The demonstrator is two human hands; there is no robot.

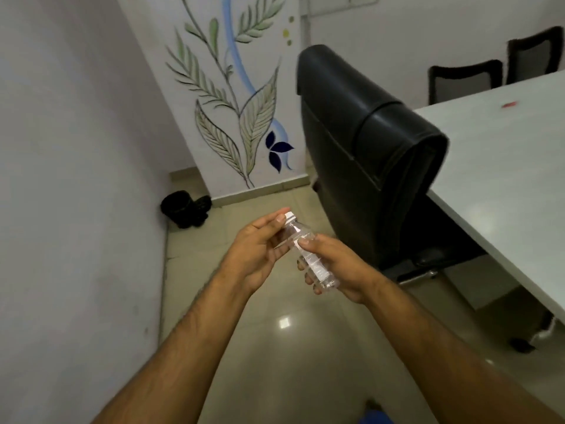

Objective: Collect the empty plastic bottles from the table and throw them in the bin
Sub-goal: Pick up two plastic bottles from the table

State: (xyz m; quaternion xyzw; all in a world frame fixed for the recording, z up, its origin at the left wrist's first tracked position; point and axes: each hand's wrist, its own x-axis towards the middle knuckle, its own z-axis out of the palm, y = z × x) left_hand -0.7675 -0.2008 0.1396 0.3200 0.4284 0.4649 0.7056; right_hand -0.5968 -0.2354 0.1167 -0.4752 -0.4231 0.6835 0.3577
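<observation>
Open tiled floor (pixel 275 347) between wall and table (pixel 504 166); both hands, right hand (pixel 339 267) and left hand (pixel 260 249), grasp bottle (pixel 308 255).

Both hands hold 1 clear bottle (pixel 307 252) above the floor, apparently empty; bin (pixel 183 209) well beyond.

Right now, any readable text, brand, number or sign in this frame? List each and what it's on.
None readable.
Clear plastic bottle, held in the right hand with the left hand at its white cap: no label or print visible.
Wall mural: painted leaves only, no lettering.
Small red item on the white table: too blurred to read.
</observation>
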